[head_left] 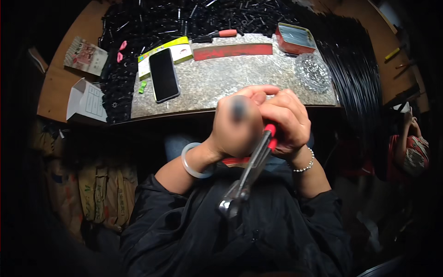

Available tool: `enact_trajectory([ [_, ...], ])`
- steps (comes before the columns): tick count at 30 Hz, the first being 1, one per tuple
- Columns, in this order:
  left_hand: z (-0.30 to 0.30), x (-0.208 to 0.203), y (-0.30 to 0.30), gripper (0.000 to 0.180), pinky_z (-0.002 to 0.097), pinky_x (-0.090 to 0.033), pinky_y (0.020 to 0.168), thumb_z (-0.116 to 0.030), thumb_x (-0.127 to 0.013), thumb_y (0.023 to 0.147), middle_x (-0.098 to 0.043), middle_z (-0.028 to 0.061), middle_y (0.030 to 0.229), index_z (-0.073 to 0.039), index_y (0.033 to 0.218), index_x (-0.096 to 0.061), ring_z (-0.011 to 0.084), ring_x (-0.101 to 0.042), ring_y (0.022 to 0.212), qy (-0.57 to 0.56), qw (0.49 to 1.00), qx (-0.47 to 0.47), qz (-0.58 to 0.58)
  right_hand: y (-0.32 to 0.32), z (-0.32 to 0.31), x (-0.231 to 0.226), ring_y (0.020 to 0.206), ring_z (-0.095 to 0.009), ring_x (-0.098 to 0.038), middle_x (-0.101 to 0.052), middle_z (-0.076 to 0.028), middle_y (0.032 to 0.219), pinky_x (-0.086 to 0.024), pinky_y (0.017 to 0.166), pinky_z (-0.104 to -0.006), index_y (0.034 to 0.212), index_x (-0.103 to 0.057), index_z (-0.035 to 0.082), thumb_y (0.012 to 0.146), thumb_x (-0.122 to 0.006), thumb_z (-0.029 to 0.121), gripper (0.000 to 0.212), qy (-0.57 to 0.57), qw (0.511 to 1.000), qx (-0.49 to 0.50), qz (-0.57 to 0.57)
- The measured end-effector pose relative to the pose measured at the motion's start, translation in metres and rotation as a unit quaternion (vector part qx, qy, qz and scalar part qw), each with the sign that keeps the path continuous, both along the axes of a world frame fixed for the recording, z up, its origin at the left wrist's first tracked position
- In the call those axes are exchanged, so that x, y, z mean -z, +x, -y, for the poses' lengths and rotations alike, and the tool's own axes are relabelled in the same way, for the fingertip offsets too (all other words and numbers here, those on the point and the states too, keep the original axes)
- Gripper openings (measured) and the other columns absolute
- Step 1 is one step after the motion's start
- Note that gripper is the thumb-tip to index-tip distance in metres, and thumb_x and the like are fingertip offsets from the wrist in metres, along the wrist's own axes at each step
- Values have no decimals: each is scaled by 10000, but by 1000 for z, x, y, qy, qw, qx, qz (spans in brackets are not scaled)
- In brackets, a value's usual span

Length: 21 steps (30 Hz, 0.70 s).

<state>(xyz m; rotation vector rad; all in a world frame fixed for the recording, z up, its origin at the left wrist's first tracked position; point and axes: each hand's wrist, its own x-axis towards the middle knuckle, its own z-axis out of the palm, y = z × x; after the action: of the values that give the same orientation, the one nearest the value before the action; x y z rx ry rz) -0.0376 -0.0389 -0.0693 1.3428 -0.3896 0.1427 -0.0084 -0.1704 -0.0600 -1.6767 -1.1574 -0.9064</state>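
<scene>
My right hand (288, 117) is closed around the red grips of a pliers-like metal tool (254, 166). Its shiny rounded end slants down and left, over my dark clothing. Close against it, my left hand (235, 124) is closed, with its fingertips meeting those of my right. Part of the left hand is smeared, and whatever its fingers pinch is hidden. Both hands are in front of the table's near edge. On the speckled grey tabletop (244, 76) beyond them lie a black phone (164, 75) and a flat red bar (233, 51).
Black small parts (152, 21) are heaped along the back. Long black strands (353, 64) hang over the right side. A red tin (295, 39), a clear glass dish (313, 72), a red-handled tool (224, 33), a yellow-white box (184, 49) and an open white carton (86, 101) stand around.
</scene>
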Motion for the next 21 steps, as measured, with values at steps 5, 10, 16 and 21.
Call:
enact_trajectory([
  [5,-1,5,6,339,220,-450,646,-71,-547,794,-588,22,781,74,1099,-567,77,-531,703,8,999,10,40,2,-2,3,585,-190,-561,-587,-36,692,-391,528,-292,878,-623,53,707,-686,216,245,11,1000,8,6],
  [10,-2,0,7,371,233,-461,682,-116,-599,799,-608,42,823,77,1114,-560,95,-553,746,31,998,-8,59,2,1,-8,649,-196,-606,-620,-57,746,-458,596,-297,847,-630,55,680,-752,158,231,3,992,-61,-113],
  [16,-10,-15,4,253,241,-470,723,-133,-484,946,-659,102,926,62,1048,-610,97,-583,834,0,999,-47,-22,-6,22,-45,665,-69,-528,-563,-38,777,-446,609,-216,1034,-528,1,845,-602,42,207,-72,898,-85,-427],
  [21,-20,-16,8,245,186,-290,469,-147,-474,954,-461,-76,558,9,1035,-644,-1,-368,527,9,995,-79,-54,-24,62,-62,688,-110,-601,-606,-68,822,-484,626,-228,1323,-406,12,933,-491,107,410,-244,764,-132,-583],
])
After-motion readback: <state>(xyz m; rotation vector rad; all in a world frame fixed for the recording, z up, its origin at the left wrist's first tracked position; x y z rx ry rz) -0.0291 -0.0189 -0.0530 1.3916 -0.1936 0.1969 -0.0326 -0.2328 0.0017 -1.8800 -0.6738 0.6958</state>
